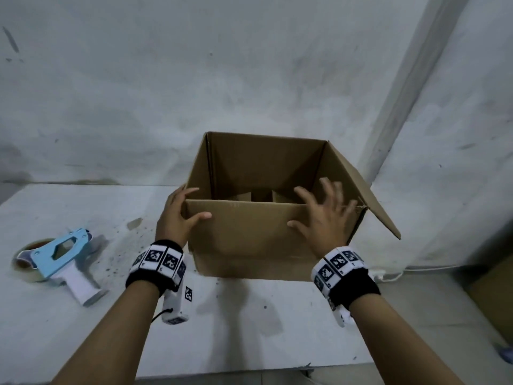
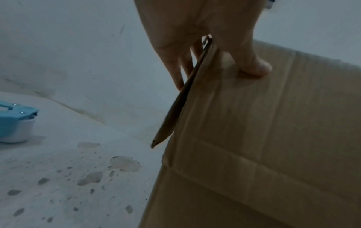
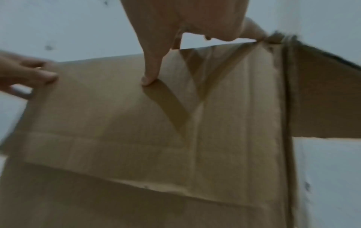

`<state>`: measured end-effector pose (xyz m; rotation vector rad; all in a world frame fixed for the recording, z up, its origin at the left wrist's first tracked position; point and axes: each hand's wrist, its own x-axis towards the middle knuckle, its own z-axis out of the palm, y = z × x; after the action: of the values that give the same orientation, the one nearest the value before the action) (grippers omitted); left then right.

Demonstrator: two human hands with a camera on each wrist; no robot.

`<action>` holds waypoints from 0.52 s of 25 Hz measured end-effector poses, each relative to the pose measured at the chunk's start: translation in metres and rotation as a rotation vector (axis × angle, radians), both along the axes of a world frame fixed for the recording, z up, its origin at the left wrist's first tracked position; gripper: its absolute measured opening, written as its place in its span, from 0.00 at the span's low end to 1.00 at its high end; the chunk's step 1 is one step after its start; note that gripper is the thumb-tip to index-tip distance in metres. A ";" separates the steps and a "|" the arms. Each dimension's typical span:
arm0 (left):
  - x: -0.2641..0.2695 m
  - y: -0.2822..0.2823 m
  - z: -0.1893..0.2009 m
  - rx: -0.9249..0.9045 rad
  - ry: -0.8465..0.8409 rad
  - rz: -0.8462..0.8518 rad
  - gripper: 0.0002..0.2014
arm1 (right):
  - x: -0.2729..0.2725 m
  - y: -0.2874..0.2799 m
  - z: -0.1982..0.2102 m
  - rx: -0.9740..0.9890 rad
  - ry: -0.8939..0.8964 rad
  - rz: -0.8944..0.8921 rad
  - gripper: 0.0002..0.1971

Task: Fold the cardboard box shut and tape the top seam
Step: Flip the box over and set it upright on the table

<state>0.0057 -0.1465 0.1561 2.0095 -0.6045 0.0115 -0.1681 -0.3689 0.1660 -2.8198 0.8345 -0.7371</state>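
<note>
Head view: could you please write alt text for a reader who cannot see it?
Two hands hold the near flap of an open cardboard box on a white table: the left hand grips the flap's left corner, the right hand spreads its fingers over the top edge. A blue tape dispenser lies to the left.

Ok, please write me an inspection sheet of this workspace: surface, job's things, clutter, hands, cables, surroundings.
Surface: white table, stained and chipped near the box.
Job's things: cardboard box open, near flap upright, right flap splayed outward; blue tape dispenser lying to its left, untouched.
Clutter: nothing seen.
Hands: left hand grips the near flap's left edge; right hand spread open against the same flap.
Cables: white cable along the right, below the wall.
Surroundings: scuffed white wall; more cardboard at far right.
</note>
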 end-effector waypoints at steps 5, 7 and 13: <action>0.000 -0.006 -0.009 -0.088 -0.022 -0.017 0.27 | -0.025 -0.036 -0.008 0.115 -0.066 -0.212 0.47; 0.001 -0.009 -0.008 -0.090 -0.017 -0.026 0.27 | -0.027 -0.042 -0.008 0.137 -0.109 -0.231 0.47; -0.005 -0.021 -0.004 -0.099 0.039 -0.034 0.30 | -0.040 -0.065 -0.017 0.448 -0.348 -0.195 0.36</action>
<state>0.0008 -0.1677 0.1516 1.8993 -0.6023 -0.0181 -0.2083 -0.4342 0.1493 -2.1622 1.0607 -0.8999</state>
